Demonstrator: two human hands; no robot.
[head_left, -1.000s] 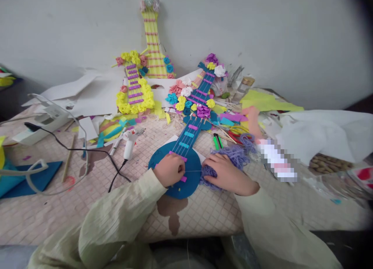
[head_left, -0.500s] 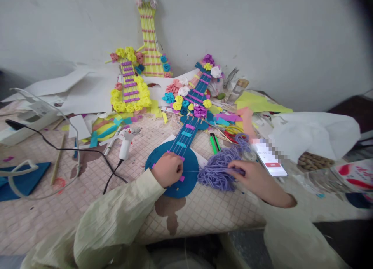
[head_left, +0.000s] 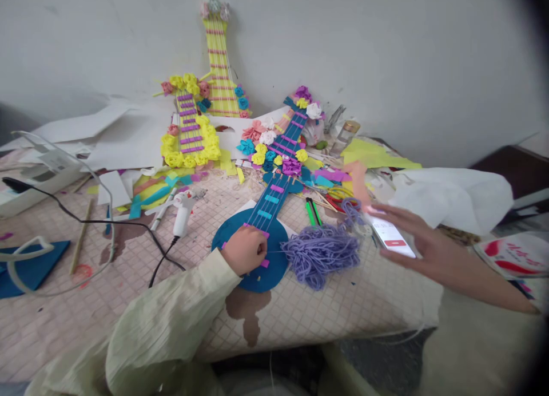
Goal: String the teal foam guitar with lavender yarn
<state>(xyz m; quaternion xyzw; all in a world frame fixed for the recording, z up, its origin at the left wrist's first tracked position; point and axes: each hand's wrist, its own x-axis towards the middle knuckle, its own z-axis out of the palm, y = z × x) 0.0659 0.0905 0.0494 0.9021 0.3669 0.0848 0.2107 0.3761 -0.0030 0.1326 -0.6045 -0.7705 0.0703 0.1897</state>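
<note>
The blue guitar (head_left: pixel 277 261) lies flat, round body nearest, neck with pink and cyan frets slanting away; loose lilac yarn (head_left: pixel 319 253) heaps just right of its body, a lit phone (head_left: pixel 388 234) farther right

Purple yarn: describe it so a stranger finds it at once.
On the tiled table, find the blue guitar under the left hand. Just right of its round body lies the yarn, a loose lilac tangle, the only stringy heap there.

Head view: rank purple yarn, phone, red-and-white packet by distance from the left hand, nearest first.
1. Purple yarn, just right of the left hand.
2. Phone, farther right, by the right hand.
3. Red-and-white packet, at the far right.
</note>
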